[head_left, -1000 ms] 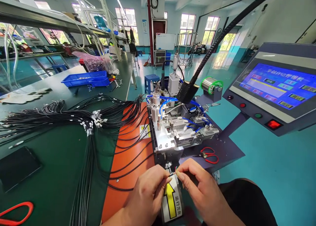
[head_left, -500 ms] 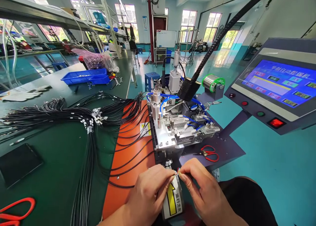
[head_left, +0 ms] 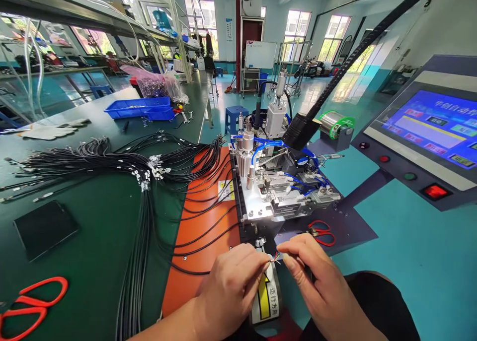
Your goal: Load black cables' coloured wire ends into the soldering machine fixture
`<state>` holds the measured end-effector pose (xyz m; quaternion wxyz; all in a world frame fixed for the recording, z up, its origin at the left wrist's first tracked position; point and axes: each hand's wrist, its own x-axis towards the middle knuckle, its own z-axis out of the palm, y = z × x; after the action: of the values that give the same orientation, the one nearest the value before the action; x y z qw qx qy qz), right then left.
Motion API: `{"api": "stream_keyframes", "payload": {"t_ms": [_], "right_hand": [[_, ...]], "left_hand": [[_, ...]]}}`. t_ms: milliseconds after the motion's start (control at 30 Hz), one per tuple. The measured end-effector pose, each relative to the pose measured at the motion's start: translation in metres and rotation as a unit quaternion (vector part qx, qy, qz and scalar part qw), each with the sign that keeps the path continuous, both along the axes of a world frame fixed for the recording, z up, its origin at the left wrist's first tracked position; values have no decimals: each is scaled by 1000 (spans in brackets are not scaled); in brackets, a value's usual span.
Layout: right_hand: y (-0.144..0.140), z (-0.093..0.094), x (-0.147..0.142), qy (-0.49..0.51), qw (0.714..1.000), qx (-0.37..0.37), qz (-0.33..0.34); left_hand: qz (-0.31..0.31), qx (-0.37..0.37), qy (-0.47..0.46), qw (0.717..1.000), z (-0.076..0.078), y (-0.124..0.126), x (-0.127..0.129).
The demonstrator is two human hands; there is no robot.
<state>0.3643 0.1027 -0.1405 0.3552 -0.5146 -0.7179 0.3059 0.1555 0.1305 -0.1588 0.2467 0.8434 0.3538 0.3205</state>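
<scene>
Hands shifted right, both hands' fingers (head_left: 265,267) pinched on coloured wire ends (head_left: 276,256) between them.

- A thin black cable (head_left: 194,270) ran in from the left across the orange mat and ended inside the grip of the left hand (head_left: 233,289).
- Its stripped end, a small fan of coloured wire tips (head_left: 276,257), stood between both grips, pinched by the right hand (head_left: 316,286).

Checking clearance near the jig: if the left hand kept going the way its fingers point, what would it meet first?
Probably the right hand: the left hand points right along the stripped wire ends pinched between them. Depth is unclear.
</scene>
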Motion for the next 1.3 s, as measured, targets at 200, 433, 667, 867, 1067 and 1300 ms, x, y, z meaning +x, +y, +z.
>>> {"api": "stream_keyframes", "payload": {"t_ms": [200, 433, 667, 867, 1067, 1300], "right_hand": [[0, 0, -4, -16, 999, 35, 21], [-8, -17, -9, -82, 987, 139, -22], [-11, -26, -27, -29, 989, 127, -74], [-7, -27, -35, 54, 993, 74, -78], [2, -16, -18, 177, 973, -123, -89], [4, -6, -16, 204, 958, -201, -5]], "left_hand": [[8, 8, 7, 1000, -1, -1, 1], [31, 18, -9, 999, 0, -1, 4], [43, -27, -21, 998, 0, -4, 1], [57, -62, -36, 996, -1, -4, 0], [45, -42, -30, 998, 1, -2, 0], [14, -39, -36, 999, 1, -2, -1]]}}
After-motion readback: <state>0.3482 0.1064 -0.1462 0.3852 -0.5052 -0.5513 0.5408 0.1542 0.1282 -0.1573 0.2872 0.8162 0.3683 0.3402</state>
